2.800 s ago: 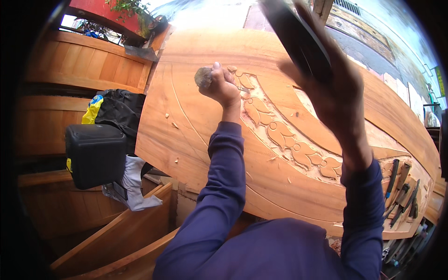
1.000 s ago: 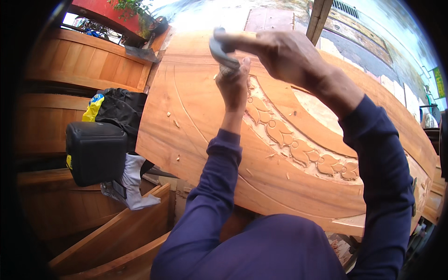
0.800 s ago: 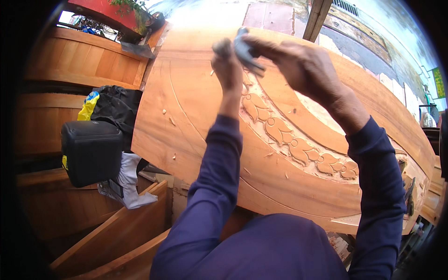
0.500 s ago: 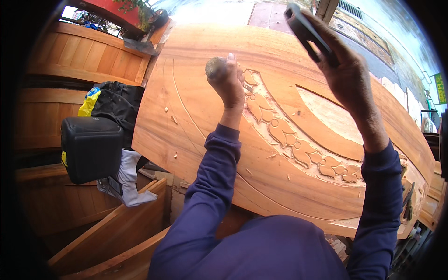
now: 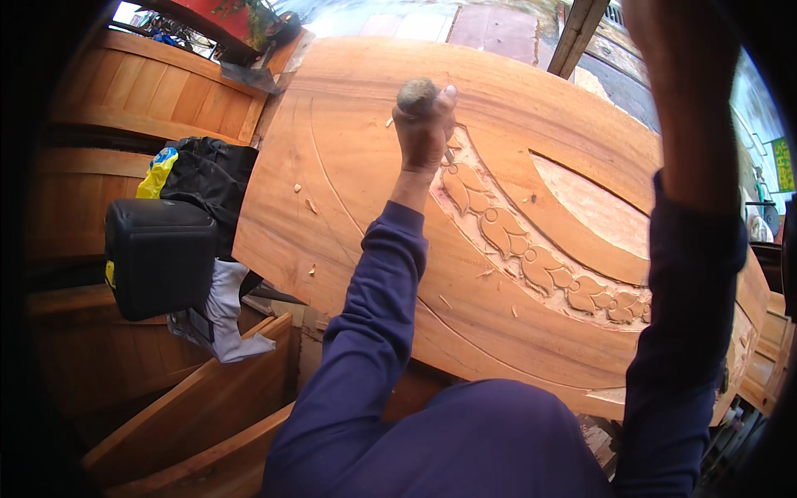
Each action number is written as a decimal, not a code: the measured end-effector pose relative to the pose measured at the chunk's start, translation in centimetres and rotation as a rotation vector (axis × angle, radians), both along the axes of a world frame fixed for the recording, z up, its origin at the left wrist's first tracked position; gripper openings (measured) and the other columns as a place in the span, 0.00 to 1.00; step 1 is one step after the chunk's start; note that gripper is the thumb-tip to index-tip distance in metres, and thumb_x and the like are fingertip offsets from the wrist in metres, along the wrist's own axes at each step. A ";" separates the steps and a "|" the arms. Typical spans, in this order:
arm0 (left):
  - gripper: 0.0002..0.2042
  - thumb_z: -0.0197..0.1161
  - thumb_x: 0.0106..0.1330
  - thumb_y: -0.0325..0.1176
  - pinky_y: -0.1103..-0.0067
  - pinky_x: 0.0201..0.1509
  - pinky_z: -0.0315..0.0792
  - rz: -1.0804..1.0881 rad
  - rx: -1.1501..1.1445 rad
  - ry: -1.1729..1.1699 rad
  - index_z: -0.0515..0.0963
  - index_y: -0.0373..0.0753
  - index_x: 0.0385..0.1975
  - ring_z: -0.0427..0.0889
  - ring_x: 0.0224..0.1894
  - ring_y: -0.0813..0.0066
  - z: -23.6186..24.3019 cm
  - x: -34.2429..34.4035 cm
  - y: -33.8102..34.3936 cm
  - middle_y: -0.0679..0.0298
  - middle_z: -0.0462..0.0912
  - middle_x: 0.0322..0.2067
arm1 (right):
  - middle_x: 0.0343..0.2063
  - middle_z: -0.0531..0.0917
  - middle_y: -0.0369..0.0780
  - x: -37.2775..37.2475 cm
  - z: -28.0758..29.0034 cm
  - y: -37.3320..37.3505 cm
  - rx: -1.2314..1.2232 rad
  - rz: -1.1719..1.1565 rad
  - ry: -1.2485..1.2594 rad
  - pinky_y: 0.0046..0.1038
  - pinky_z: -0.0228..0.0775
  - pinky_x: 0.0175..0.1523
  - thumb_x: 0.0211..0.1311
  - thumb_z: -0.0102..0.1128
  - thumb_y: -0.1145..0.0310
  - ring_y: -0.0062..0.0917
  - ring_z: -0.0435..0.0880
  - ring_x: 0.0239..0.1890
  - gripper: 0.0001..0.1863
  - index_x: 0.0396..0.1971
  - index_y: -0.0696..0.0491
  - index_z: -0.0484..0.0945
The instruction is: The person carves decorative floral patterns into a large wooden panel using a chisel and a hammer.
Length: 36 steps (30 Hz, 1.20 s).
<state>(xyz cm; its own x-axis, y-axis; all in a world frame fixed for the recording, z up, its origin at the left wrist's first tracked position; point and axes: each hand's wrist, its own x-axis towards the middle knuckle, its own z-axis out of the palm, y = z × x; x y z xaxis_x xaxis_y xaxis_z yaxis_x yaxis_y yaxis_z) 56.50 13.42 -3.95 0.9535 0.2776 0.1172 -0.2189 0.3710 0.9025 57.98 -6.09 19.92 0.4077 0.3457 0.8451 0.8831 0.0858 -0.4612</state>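
My left hand is closed round a chisel, whose round, worn handle end sticks up above the fist. A short bit of its metal blade shows beside the hand, at the upper end of a carved leaf band. That band curves across a large wooden panel, with raised leaves on a lowered ground. My right forearm is lifted high at the right, over the panel's far side. The right hand runs into the top edge, so its fingers and anything in them are hidden.
Wood chips lie on the panel. A recessed pale oval lies beyond the band. Left of the panel are a black hard case, a black bag and a grey cloth. Wooden boards stand at lower left. A post rises behind.
My right hand has swung up and out of the top with the dark, slotted tool it held. My left hand and the chisel have shifted slightly right and away.
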 end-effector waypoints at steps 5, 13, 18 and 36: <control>0.07 0.71 0.69 0.30 0.84 0.20 0.56 -0.068 0.135 -0.009 0.78 0.41 0.32 0.64 0.18 0.89 -0.6 -0.5 -0.2 0.77 0.70 0.20 | 0.18 0.78 0.40 1.6 -13.5 2.6 -0.715 -0.363 -0.370 0.35 0.73 0.22 0.68 0.54 0.76 0.33 0.82 0.18 0.28 0.64 0.34 0.81; 0.11 0.75 0.69 0.36 0.85 0.19 0.63 -0.237 0.032 0.023 0.80 0.38 0.29 0.71 0.18 0.87 -0.2 -0.9 0.3 0.72 0.76 0.19 | 0.41 0.91 0.39 -0.1 -11.9 3.2 -0.670 -0.443 -0.054 0.31 0.83 0.35 0.74 0.61 0.71 0.29 0.89 0.30 0.28 0.72 0.38 0.74; 0.11 0.67 0.74 0.34 0.81 0.25 0.73 0.062 0.205 -0.242 0.77 0.39 0.29 0.79 0.21 0.79 -2.6 -5.4 3.0 0.69 0.77 0.21 | 0.33 0.88 0.40 -4.5 -16.3 -2.3 -0.570 -0.481 0.047 0.30 0.82 0.35 0.71 0.63 0.75 0.28 0.88 0.31 0.34 0.75 0.37 0.69; 0.13 0.70 0.69 0.25 0.86 0.23 0.72 -0.027 0.126 -0.199 0.73 0.39 0.47 0.80 0.24 0.80 3.3 -0.8 1.6 0.63 0.80 0.29 | 0.23 0.78 0.29 -21.5 -27.6 -15.7 0.222 -0.619 1.272 0.17 0.57 0.20 0.70 0.68 0.75 0.09 0.68 0.17 0.07 0.45 0.55 0.82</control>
<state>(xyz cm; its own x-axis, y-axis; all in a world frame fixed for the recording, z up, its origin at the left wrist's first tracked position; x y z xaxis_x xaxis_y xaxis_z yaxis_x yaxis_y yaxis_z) 55.69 15.03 -0.69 0.9150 0.2234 0.3358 -0.3888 0.2668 0.8818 36.48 -21.83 -7.63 0.9487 -0.2523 -0.1905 -0.1916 0.0204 -0.9813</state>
